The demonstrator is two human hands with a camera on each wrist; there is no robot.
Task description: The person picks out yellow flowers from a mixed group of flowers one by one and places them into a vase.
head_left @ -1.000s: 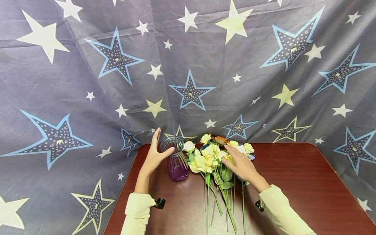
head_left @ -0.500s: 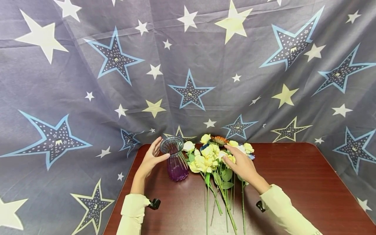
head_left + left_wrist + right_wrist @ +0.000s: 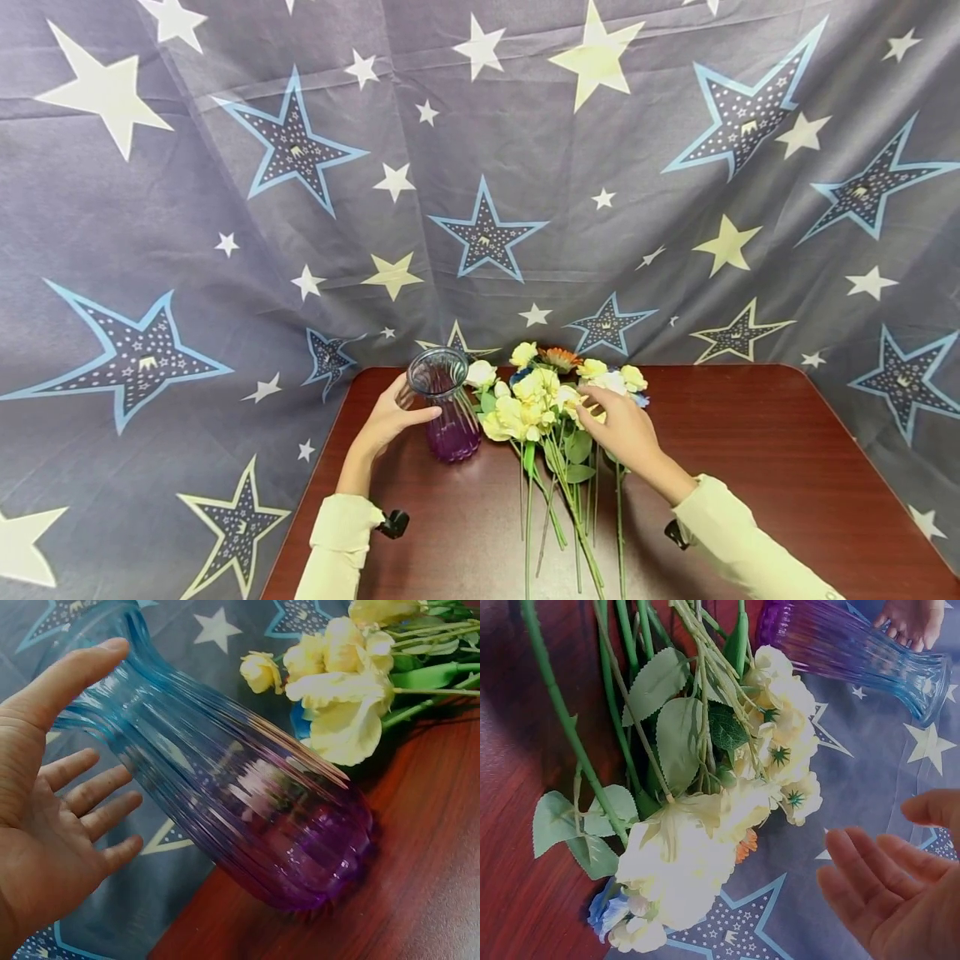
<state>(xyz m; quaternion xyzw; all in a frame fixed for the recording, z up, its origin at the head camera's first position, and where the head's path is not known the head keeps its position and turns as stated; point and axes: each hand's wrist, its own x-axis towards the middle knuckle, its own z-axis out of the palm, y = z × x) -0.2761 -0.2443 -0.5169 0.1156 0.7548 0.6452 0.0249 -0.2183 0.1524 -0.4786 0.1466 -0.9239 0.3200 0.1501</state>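
Head view: your left hand (image 3: pixel 386 422) is at the neck of the vase (image 3: pixel 453 432), which stands upright on the table (image 3: pixel 757 475), just right of that hand. The flowers (image 3: pixel 528 410) lie beside the vase, long axis running from blooms at the far side to stems toward you. Your right hand (image 3: pixel 626 429) is nearer them, fingers loosely bent over the blooms.

Left wrist view: thumb before the neck, fingers spread behind; contact cannot be told. No stems seen inside the glass.

Right wrist view: fingers relaxed, thumb apart, pinching nothing.
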